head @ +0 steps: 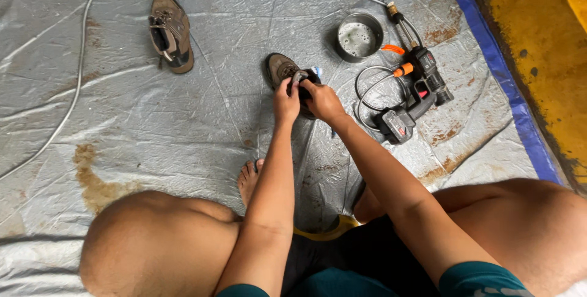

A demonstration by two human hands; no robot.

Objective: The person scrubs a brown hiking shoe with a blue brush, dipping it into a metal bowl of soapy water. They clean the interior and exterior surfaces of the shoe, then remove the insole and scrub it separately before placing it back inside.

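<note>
Person sits, bare knees low in view. Left hand point(285, 102) and right hand point(322, 101) both grip brown shoe point(282, 68) on grey tarp point(153, 132), fingers pressed on its opening. Spray gun point(416, 98) just right, metal bowl point(358, 37) beyond; elbow bump could tip bowl. Second shoe point(171, 33) far left.
</note>
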